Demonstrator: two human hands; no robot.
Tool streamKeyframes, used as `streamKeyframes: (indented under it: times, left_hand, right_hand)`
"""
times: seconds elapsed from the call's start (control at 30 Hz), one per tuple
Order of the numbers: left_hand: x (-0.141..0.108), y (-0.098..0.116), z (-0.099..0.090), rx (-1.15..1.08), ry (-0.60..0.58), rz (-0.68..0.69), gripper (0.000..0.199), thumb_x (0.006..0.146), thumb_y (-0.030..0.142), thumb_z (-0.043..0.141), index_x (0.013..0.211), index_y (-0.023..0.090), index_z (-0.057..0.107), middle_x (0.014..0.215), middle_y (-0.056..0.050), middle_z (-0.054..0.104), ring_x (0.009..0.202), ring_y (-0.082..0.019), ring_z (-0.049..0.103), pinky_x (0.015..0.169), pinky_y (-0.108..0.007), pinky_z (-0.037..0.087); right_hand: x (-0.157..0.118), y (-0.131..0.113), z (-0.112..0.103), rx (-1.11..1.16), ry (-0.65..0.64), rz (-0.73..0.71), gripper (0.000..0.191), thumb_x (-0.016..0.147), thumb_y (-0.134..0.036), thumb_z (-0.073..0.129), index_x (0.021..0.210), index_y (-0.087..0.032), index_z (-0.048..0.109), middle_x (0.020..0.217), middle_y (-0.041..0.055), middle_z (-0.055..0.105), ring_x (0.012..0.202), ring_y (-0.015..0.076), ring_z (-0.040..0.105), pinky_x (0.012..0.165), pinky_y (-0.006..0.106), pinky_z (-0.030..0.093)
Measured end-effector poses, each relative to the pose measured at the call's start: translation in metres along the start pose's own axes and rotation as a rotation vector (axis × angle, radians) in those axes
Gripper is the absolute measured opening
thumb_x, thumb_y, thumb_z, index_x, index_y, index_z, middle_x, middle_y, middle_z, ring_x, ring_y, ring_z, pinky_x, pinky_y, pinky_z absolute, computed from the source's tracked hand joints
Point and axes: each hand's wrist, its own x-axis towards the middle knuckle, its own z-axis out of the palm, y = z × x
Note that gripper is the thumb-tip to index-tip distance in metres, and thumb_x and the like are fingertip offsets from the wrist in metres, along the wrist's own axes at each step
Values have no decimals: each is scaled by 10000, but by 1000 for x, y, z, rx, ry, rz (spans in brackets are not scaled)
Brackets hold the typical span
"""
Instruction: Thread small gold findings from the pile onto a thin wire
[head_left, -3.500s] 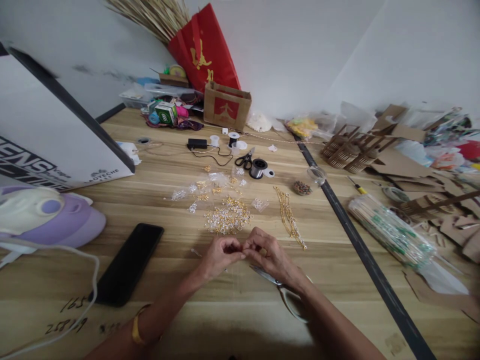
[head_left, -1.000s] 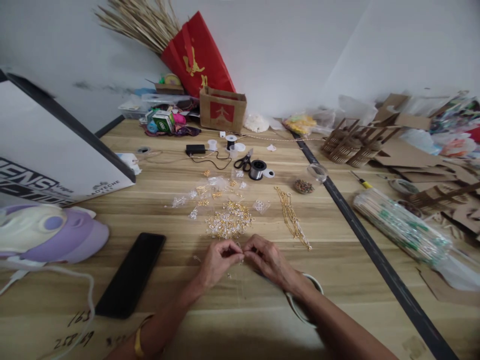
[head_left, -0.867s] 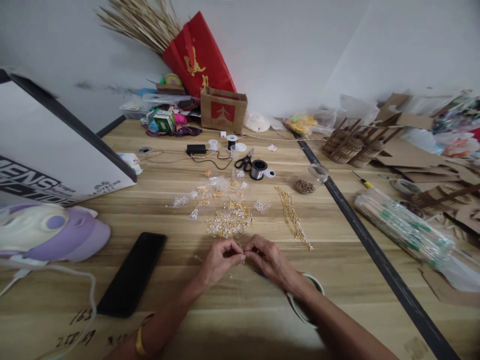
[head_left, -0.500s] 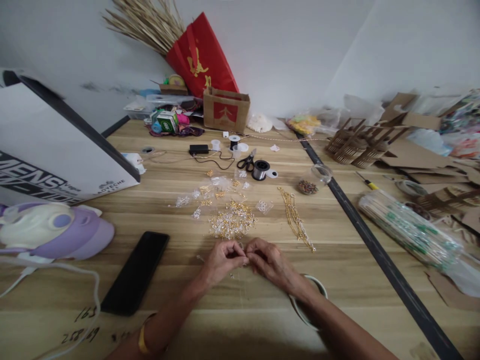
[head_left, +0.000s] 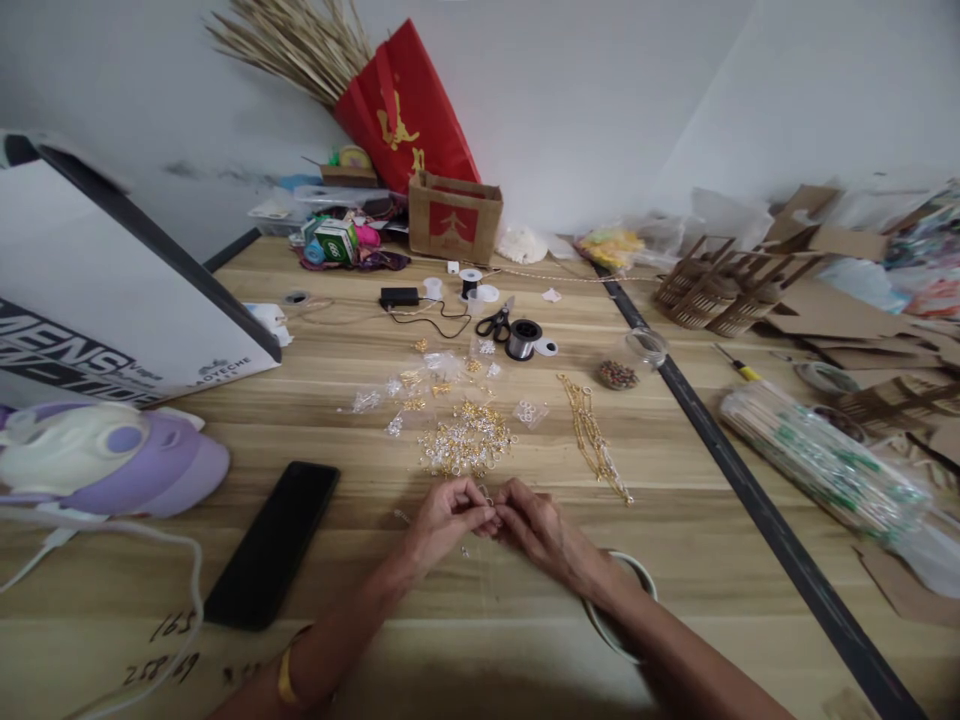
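My left hand (head_left: 448,518) and my right hand (head_left: 536,522) meet fingertip to fingertip low over the table, both closed in a pinch. Something tiny and shiny shows between the fingertips, too small to make out. Just beyond them lies a loose pile of gold and silver jewelry findings (head_left: 466,440). Near my left hand a small silver piece (head_left: 465,552) rests on the wood, and a short thin chain (head_left: 402,516) lies beside the wrist. Several gold chains (head_left: 591,440) are stretched out to the right of the pile. A pale bangle (head_left: 616,652) hangs around my right forearm.
A black phone (head_left: 271,545) and a purple-and-white appliance (head_left: 165,465) are on the left. Beyond the pile are scissors (head_left: 496,320), a wire spool (head_left: 523,340) and small bags of findings (head_left: 442,365). A bead tub (head_left: 618,375) and wrapped sticks (head_left: 825,455) sit on the right.
Both hands stay pinched together in nearly the same place, with only slight finger movement. The view has shifted very slightly.
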Motion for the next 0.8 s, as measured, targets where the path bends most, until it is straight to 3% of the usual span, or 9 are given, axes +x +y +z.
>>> streamKeyframes:
  times: [0.33,0.53,0.8]
  left_hand:
    - [-2,9,0,-15,77,-40,283,593,332,782,614,140,575,601,-24,659,598,-142,610,599,-255,461]
    - [0,8,-1,-51,89,-35,289,542,316,806,578,131,588,565,-6,639,547,-112,565,575,-230,434]
    - [1,9,-3,-74,100,-42,311,486,296,840,566,130,589,550,13,626,523,-96,538,557,-218,423]
  right_hand:
    - [-5,-3,2,-474,-40,-198,196,998,-215,274,911,-189,448,675,18,566,524,146,526,476,258,343]
    - [-6,-3,-2,-569,-54,-295,107,980,-154,351,1011,-174,451,775,34,607,627,139,586,528,226,393]
    - [-8,1,-2,-739,-85,-375,148,956,-107,396,1085,-133,464,823,63,602,648,153,569,534,241,412]
